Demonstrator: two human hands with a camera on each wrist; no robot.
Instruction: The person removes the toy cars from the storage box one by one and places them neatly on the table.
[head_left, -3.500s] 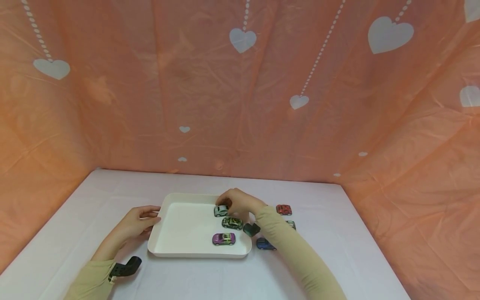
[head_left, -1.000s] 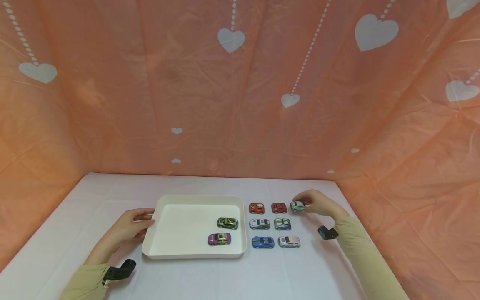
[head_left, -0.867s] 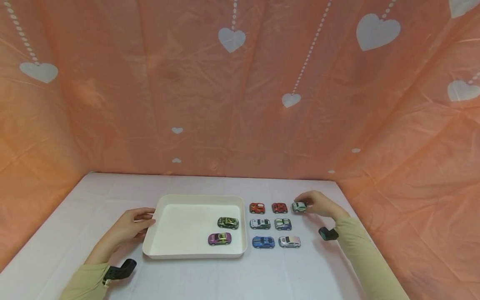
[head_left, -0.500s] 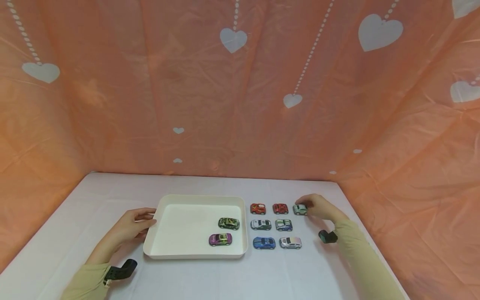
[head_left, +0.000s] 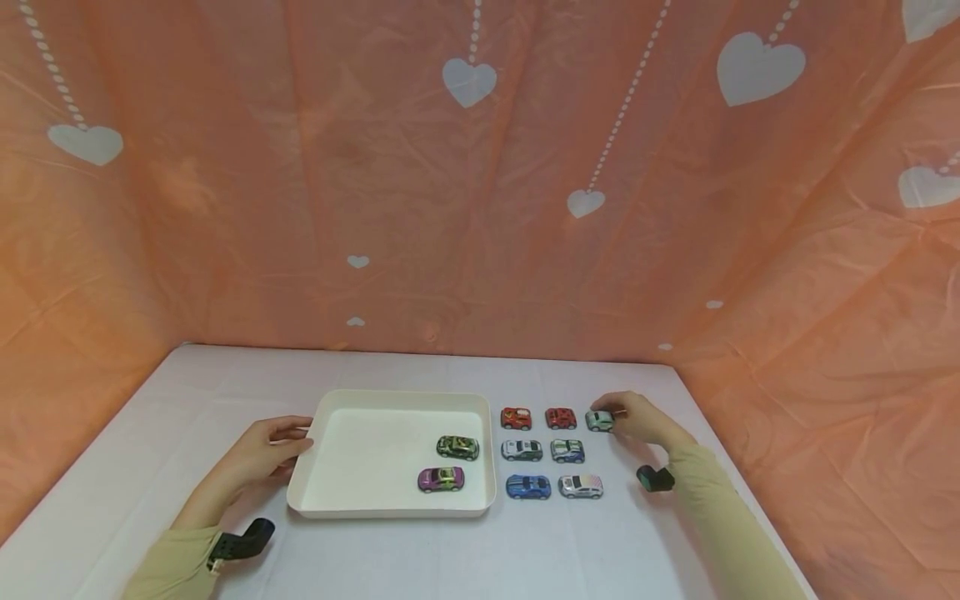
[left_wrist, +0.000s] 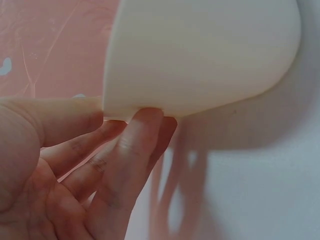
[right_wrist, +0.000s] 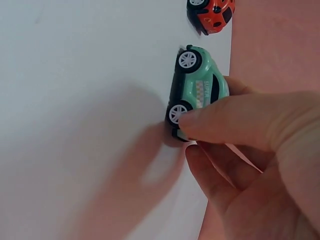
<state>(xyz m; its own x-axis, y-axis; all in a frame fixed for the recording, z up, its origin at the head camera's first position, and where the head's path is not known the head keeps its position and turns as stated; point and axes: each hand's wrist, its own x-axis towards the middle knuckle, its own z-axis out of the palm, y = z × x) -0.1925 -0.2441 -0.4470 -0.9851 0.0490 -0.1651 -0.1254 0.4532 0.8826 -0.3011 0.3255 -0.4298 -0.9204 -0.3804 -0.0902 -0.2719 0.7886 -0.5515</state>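
A mint-green toy car [right_wrist: 200, 85] sits on the table at the right end of the back row, and my right hand [head_left: 639, 417] pinches it between thumb and fingers. In the right wrist view the thumb [right_wrist: 235, 120] lies over its near end. My left hand [head_left: 258, 454] holds the left side of a white tray [head_left: 390, 511], thumb at the rim and fingers against the outer wall [left_wrist: 200, 55]. Inside the tray are a dark green patterned toy car [head_left: 457, 447] and a purple toy car [head_left: 441, 479].
Right of the tray stand an orange-red car [head_left: 516, 418], a red spotted car [head_left: 561, 418], a white-grey car [head_left: 522, 451], a blue-green striped car [head_left: 567, 451], a blue car [head_left: 528, 487] and a silver car [head_left: 581, 486]. An orange curtain [head_left: 420, 208] encloses the table [head_left: 375, 558].
My right hand has carried the mint-green car out of the tray to the right end of the back row, then lowered it onto the table. The left hand stays at the tray.
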